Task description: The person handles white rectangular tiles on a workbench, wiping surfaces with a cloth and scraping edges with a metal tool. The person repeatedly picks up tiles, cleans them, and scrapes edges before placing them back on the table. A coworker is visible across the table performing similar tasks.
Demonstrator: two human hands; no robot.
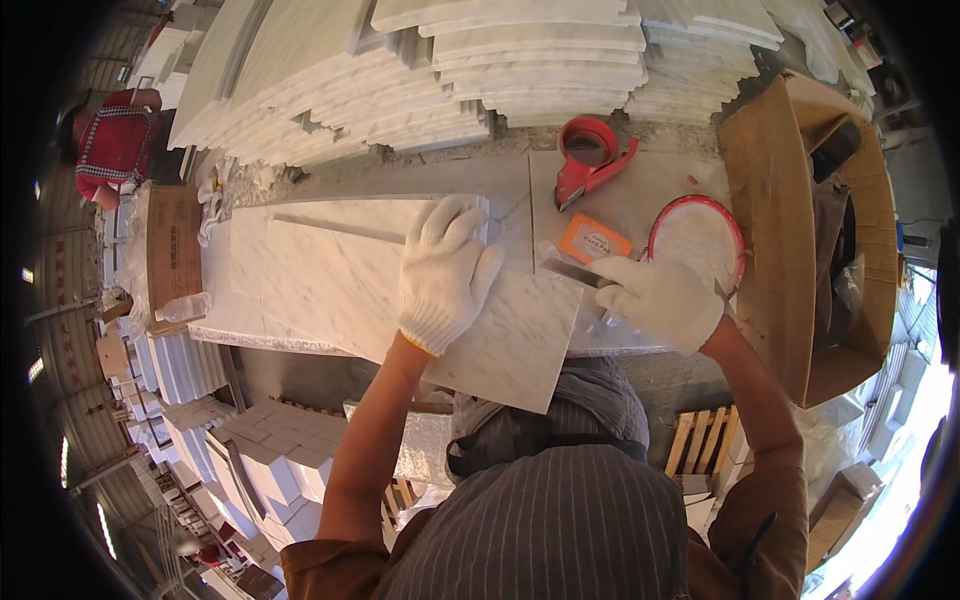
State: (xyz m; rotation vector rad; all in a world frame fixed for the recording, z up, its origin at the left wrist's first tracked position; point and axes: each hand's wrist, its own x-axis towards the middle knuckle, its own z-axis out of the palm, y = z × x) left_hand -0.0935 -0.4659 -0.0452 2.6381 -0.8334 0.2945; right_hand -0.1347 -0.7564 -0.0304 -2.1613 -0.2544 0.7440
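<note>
My left hand (445, 270), in a white knit glove, lies flat with fingers spread on a white marble slab (330, 280) on the workbench. My right hand (660, 300), also gloved, grips a small knife-like tool (572, 272) whose dark blade points left toward the slab's right edge. A narrow marble strip (335, 229) lies across the slab's far side. An orange card (594, 239) sits just beyond the blade.
A red tape dispenser (590, 160) and a red-rimmed tape ring (697, 235) rest on the bench. An open cardboard box (800, 230) stands at right. Stacked marble tiles (450, 70) fill the back. Another person in red (115, 145) bends at far left beside a carton (172, 255).
</note>
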